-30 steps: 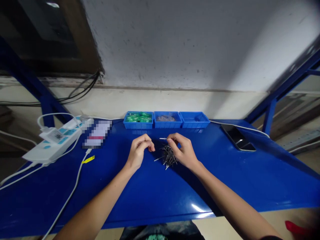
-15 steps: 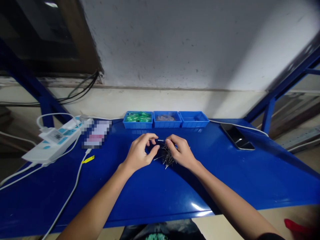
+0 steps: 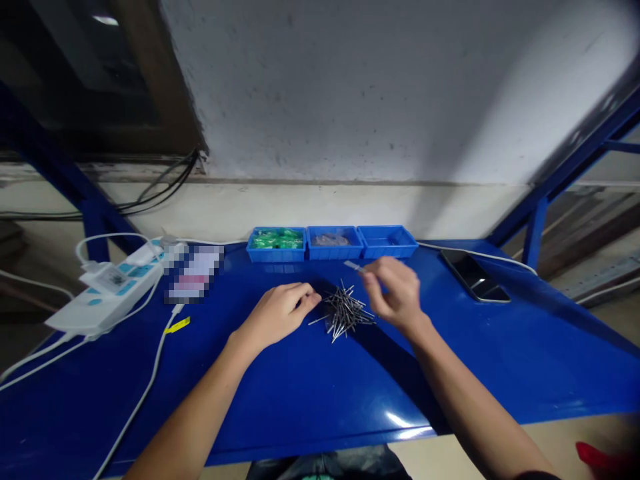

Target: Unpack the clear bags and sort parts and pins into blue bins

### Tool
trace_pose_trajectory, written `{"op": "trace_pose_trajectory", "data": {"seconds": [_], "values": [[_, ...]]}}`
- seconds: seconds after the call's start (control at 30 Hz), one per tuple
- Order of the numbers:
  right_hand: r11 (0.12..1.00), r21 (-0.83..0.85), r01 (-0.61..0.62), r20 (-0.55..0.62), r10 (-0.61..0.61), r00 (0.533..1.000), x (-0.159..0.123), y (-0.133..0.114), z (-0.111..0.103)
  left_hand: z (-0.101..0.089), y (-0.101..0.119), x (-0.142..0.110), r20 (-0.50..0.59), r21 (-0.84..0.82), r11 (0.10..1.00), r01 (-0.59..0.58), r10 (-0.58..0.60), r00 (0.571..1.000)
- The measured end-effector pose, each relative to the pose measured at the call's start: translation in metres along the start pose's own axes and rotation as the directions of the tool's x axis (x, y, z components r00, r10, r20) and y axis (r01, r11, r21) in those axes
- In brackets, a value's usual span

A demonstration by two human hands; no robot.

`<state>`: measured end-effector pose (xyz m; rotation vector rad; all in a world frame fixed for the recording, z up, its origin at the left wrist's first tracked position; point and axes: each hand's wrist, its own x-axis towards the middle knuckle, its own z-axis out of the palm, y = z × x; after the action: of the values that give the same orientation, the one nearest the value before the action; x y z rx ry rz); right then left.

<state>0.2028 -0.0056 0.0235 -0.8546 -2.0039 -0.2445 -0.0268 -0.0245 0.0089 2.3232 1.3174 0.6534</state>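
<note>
My right hand (image 3: pixel 393 290) is raised at the right of a pile, its thumb and fingers closed on a small thin pale piece (image 3: pixel 353 265) that points left. Motion blurs this piece, and its kind is unclear. Thin metal pins (image 3: pixel 346 312) lie criss-crossed in a heap on the blue table (image 3: pixel 310 400). To the left of the heap rests my left hand (image 3: pixel 280 310), close to the tabletop. Its fingers are bent with thumb and fingertips together. Whatever they may hold is hidden.
Behind the heap stand three blue bins in a row: a left bin (image 3: pixel 277 255) with green packets, a middle bin (image 3: pixel 334 253) with small brownish pieces, and a right bin (image 3: pixel 387 251). A black phone (image 3: pixel 475 275) lies right; a power strip (image 3: pixel 100 303) and white cable (image 3: pixel 150 373) are left.
My right hand has moved right and up, away from my left hand, carrying the small piece. The fingers of my left hand have closed, and the hand has dropped slightly. More of the heap shows.
</note>
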Motion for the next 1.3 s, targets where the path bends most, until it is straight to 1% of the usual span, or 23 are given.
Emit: {"op": "trace_pose_trajectory", "data": {"seconds": [0.03, 0.07, 0.1, 0.13, 0.17, 0.2, 0.23, 0.27, 0.3, 0.33, 0.37, 0.43, 0.5, 0.57, 0.67, 0.8, 0.87, 0.97, 1.03, 1.13, 1.3], "values": [[0.994, -0.057, -0.088, -0.103, 0.082, 0.991, 0.002, 0.010, -0.005, -0.001, -0.001, -0.001, 0.058, 0.031, 1.000, 0.007, -0.009, 0.998], [0.968, -0.129, -0.217, -0.179, 0.192, 0.965, 0.004, 0.022, -0.009, -0.001, -0.002, -0.002, 0.111, 0.061, 0.998, 0.008, -0.014, 0.994], [0.912, -0.218, -0.347, -0.201, 0.306, 0.931, 0.005, 0.033, -0.012, 0.000, -0.003, -0.002, 0.158, 0.089, 0.996, 0.007, -0.021, 0.987], [0.841, -0.309, -0.445, -0.189, 0.404, 0.895, 0.004, 0.044, -0.014, 0.001, -0.003, -0.003, 0.200, 0.111, 0.994, 0.007, -0.029, 0.979], [0.768, -0.395, -0.504, -0.152, 0.487, 0.860, 0.002, 0.053, -0.015, 0.003, -0.003, -0.003, 0.237, 0.128, 0.992, 0.008, -0.038, 0.971], [0.707, -0.467, -0.532, -0.102, 0.554, 0.826, -0.002, 0.060, -0.014, 0.006, -0.003, -0.003, 0.261, 0.142, 0.990, 0.010, -0.047, 0.964], [0.666, -0.513, -0.541, -0.047, 0.608, 0.792, -0.006, 0.064, -0.012, 0.009, -0.003, -0.003, 0.270, 0.153, 0.988, 0.010, -0.051, 0.961], [0.654, -0.532, -0.538, 0.013, 0.641, 0.767, -0.010, 0.064, -0.009, 0.012, -0.002, -0.002, 0.261, 0.164, 0.987, 0.005, -0.048, 0.964], [0.674, -0.520, -0.524, 0.079, 0.649, 0.756, -0.014, 0.061, -0.005, 0.014, -0.002, -0.002, 0.238, 0.172, 0.985, -0.004, -0.037, 0.970], [0.722, -0.477, -0.502, 0.150, 0.629, 0.763, -0.017, 0.055, 0.001, 0.017, -0.002, -0.001, 0.207, 0.178, 0.984, -0.016, -0.022, 0.978], [0.788, -0.407, -0.463, 0.226, 0.578, 0.784, -0.019, 0.047, 0.006, 0.019, -0.002, -0.001, 0.174, 0.182, 0.983, -0.027, -0.005, 0.985], [0.904, -0.242, -0.351, 0.368, 0.421, 0.829, -0.019, 0.027, 0.017, 0.021, -0.002, 0.000, 0.128, 0.173, 0.984, -0.043, 0.021, 0.992], [0.961, -0.117, -0.251, 0.474, 0.276, 0.836, -0.018, 0.008, 0.026, 0.022, -0.004, 0.000, 0.115, 0.157, 0.986, -0.055, 0.037, 0.993], [0.978, -0.042, -0.202, 0.531, 0.193, 0.825, -0.017, -0.004, 0.031, 0.022, -0.006, -0.001, 0.123, 0.147, 0.987, -0.061, 0.043, 0.991], [0.979, 0.006, -0.204, 0.548, 0.167, 0.819, -0.018, -0.009, 0.033, 0.022, -0.009, -0.002, 0.126, 0.146, 0.988, -0.057, 0.039, 0.991], [0.974, 0.045, -0.224, 0.531, 0.166, 0.831, -0.018, -0.008, 0.031, 0.020, -0.012, 0.000, 0.107, 0.122, 0.992, -0.044, 0.031, 0.994], [0.977, 0.056, -0.205, 0.529, 0.145, 0.836, -0.017, -0.010, 0.030, 0.017, -0.013, 0.002, 0.080, 0.062, 0.998, -0.013, 0.008, 0.997], [0.990, 0.046, -0.133, 0.535, 0.088, 0.841, -0.017, -0.015, 0.029, 0.015, -0.012, 0.005, 0.010, -0.066, 0.997, 0.046, -0.045, 0.999], [0.994, 0.031, -0.104, 0.533, 0.072, 0.843, -0.016, -0.017, 0.029, 0.015, -0.010, 0.006, -0.029, -0.137, 0.989, 0.057, -0.062, 0.998], [0.994, 0.025, -0.106, 0.517, 0.078, 0.853, -0.016, -0.016, 0.029, 0.016, -0.006, 0.008, -0.061, -0.194, 0.980, 0.047, -0.060, 0.996], [0.988, 0.059, -0.145, 0.505, 0.096, 0.858, -0.017, -0.014, 0.031, 0.016, -0.001, 0.007, -0.079, -0.223, 0.974, 0.023, -0.042, 0.996]]}}
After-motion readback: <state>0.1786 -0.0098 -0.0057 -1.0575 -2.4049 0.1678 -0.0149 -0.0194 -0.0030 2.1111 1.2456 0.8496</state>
